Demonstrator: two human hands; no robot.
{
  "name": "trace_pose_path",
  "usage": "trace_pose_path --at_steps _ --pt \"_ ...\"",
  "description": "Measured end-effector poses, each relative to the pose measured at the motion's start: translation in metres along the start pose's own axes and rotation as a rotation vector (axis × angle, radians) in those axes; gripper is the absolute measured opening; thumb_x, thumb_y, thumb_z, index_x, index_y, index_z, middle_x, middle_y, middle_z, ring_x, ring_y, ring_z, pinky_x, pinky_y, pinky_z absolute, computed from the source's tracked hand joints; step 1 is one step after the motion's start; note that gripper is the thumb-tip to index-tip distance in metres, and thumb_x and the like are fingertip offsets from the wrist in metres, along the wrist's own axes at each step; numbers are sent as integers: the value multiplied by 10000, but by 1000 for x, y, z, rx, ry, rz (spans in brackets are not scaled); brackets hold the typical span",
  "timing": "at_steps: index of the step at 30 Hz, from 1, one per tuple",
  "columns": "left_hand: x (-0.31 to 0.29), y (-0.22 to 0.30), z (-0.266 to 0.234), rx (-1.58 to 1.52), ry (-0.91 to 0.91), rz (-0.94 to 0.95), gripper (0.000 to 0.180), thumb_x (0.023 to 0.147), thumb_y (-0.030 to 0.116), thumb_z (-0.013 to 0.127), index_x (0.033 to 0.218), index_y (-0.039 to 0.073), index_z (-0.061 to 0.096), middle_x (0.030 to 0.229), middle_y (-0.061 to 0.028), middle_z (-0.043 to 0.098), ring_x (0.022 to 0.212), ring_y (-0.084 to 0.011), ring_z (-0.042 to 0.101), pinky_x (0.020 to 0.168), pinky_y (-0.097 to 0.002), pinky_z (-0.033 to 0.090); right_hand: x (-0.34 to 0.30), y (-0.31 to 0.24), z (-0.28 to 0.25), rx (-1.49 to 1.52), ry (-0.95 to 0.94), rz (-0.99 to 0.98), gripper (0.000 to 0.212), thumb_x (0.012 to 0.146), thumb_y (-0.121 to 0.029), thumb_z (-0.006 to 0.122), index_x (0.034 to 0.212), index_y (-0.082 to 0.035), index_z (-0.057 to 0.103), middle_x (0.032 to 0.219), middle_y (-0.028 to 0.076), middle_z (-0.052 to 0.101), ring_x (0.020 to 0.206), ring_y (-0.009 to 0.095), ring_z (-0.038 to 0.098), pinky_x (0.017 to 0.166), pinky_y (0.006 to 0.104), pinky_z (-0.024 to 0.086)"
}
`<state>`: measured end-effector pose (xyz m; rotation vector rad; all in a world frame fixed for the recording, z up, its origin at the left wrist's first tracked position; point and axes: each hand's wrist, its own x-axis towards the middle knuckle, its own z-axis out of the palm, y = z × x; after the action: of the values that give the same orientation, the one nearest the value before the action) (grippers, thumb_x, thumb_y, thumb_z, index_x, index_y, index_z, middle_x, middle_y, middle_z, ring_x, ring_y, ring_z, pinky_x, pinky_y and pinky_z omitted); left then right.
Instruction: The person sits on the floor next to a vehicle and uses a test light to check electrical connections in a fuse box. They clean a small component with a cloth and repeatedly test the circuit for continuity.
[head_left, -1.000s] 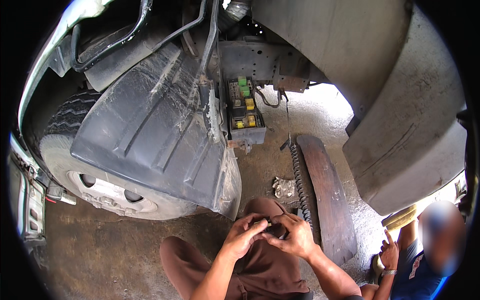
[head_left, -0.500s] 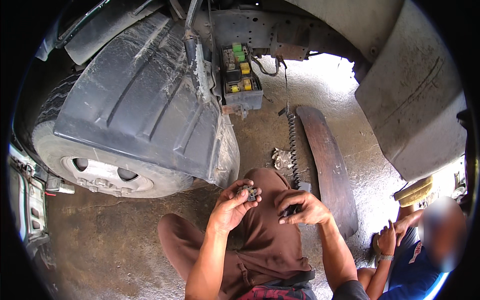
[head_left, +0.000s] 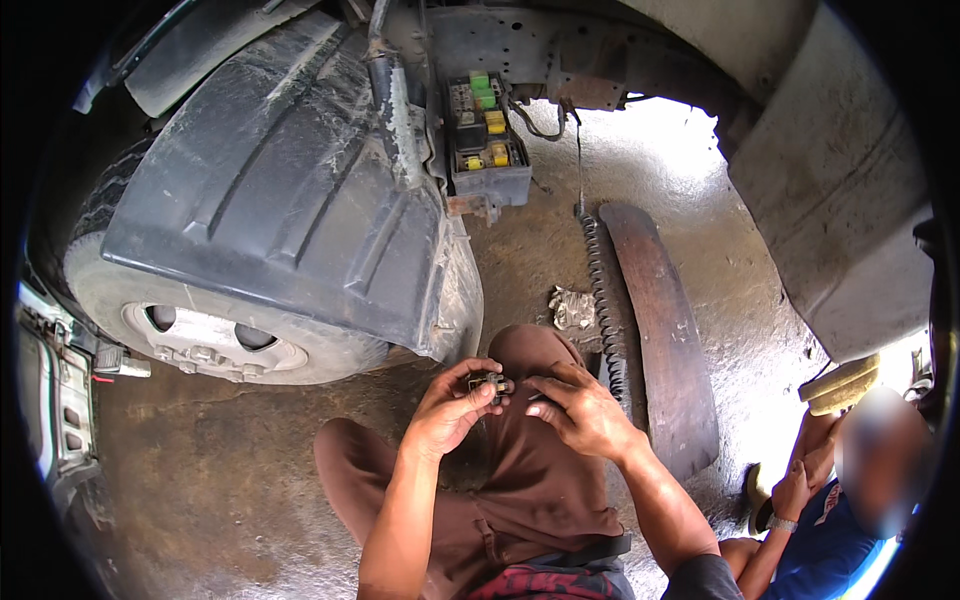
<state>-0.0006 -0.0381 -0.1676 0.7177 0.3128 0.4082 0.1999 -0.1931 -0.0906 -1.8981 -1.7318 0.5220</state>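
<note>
Component (head_left: 493, 385) between left fingers (head_left: 472, 401)

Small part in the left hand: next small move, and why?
Probably bring the right hand in to steady the small part: the left hand holds it at its fingertips, and the right fingertips are just beside it.

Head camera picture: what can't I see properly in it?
All in the head view:
Small part: details too tiny, and the left hand partly covers it.
Anything under the right hand: hidden by the hand itself.
Much of the tyre's top: behind the dark mudguard.
Co-worker's head: blurred.
</note>
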Motion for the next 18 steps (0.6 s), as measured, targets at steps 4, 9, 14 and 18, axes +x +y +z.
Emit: trace_pose_path --at_steps 4,9,14,18 --pt "1 -3 -1 -76 21 -13 341 1050 159 739 1344 11 651 1175 -150 773 1062 -241 755 897 -372 616 5 12 -11 169 -47 -129 376 1019 -306 746 1300 -56 753 1220 223 729 1215 424 680 1022 481 546" --pt "3 -1 1 -27 34 -35 334 1062 171 718 1338 -9 660 1151 -162 768 1022 -250 759 889 -374 620 12 6 -11 84 43 -21 271 983 -295 788 1129 -67 787 981 139 763 945 364 746 824 449 579" --pt "5 2 4 -36 60 -64 285 1046 158 745 1283 8 697 1088 -127 775 967 -227 766 849 -348 631 13 -9 2 -213 203 -77 267 1026 -321 709 1172 -109 779 1006 133 758 956 369 733 852 468 564" --pt "7 3 4 2 74 -99 281 1058 148 717 1287 -12 691 1091 -137 771 971 -242 762 845 -355 630 16 -11 6 -221 199 -30 238 980 -281 719 1117 -89 753 988 148 754 976 371 733 877 481 550"
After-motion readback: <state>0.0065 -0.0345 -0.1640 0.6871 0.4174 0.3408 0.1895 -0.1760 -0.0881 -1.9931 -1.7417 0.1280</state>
